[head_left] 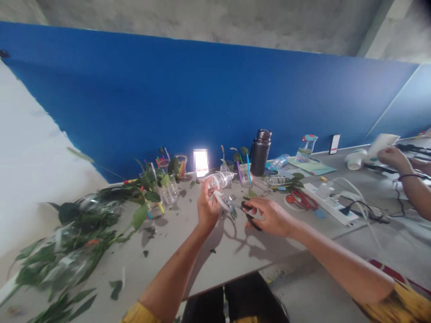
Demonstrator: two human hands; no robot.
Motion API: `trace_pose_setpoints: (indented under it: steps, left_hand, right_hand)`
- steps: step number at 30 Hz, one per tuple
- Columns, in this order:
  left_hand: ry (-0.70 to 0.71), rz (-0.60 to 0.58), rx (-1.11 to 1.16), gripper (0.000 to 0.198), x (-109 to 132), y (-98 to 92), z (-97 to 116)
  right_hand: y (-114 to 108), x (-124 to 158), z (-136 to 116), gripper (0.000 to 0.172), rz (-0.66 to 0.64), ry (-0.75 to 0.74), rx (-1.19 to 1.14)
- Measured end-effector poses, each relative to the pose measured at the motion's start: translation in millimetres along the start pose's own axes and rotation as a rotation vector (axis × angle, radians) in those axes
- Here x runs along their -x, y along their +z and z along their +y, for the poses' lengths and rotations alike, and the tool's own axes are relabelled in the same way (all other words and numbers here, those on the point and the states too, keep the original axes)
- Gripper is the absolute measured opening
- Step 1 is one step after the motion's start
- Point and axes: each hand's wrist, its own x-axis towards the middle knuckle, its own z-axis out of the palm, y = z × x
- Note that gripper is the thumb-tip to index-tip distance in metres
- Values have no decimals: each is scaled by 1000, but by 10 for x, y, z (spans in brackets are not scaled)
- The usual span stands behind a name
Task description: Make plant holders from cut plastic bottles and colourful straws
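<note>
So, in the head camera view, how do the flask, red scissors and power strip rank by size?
Power strip looks largest. The flask and red scissors look about alike, so I can't rank them.

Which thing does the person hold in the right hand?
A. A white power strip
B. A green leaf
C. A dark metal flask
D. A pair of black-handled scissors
D. The right hand grips the black-handled scissors, with the blades pointing toward the plastic bottle held in the left hand.
</note>
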Motion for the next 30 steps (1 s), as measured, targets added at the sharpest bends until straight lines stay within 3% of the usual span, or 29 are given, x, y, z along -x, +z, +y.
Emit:
trace_pose_setpoints:
  steps: [6,12,16,23,27,30]
  left_hand:
    - [49,3,-188,43,-110,-113,-211]
    - [33,57,-227,44,-155,-123,-283]
    - [127,44,-412,45,-159,-153,-318]
    - [439,-128,-681,53,-229,-267,-349]
    - [462,-120,-692,54,-280,-311,-341]
    - [419,-85,-652,53,-321,-338,-350]
  right_hand:
    - [-69,210,-4,46,253,-147,172]
    - [-146,565,378,39,295,3,294]
    - [-218,716,531,41,310,19,344]
    - [-416,619,202,39,233,-93,497]
    - [-603,599,86,35,269,-84,447]
    - [-640,619,171,31,245,58,391]
